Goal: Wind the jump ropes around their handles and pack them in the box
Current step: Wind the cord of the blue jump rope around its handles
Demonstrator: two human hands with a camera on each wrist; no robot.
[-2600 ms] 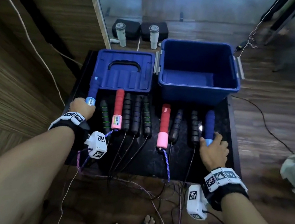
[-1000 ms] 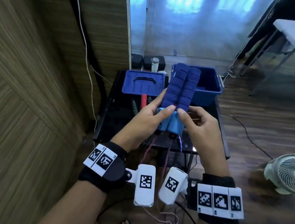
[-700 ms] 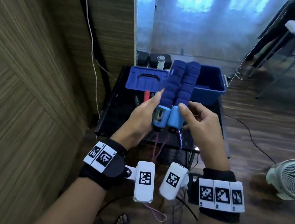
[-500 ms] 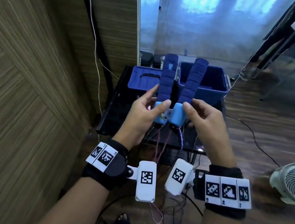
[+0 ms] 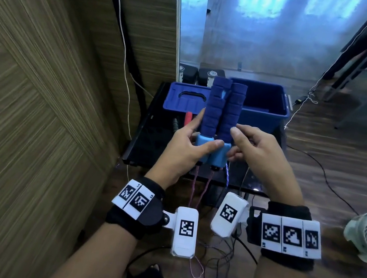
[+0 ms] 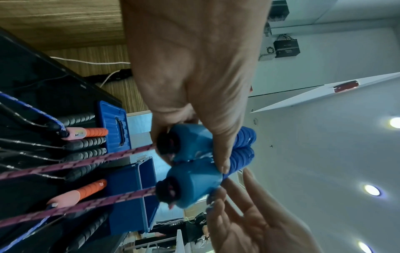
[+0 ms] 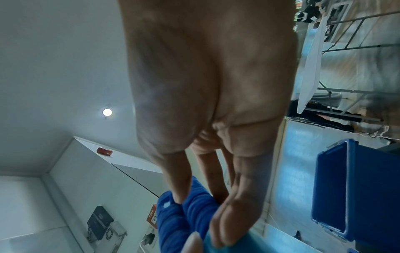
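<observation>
my left hand (image 5: 185, 148) grips both blue jump rope handles (image 5: 221, 111) upright, side by side, above the tabletop (image 5: 151, 133), near the open blue box (image 5: 267, 104); my right hand (image 5: 258, 152) pinches the right one.

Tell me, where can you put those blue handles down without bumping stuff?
The blue box shows bare floor between its walls. A bare strip of black table runs between its left edge and the red handle. It's crowded in front of the lid and box, where the other handles lie in a row.
</observation>
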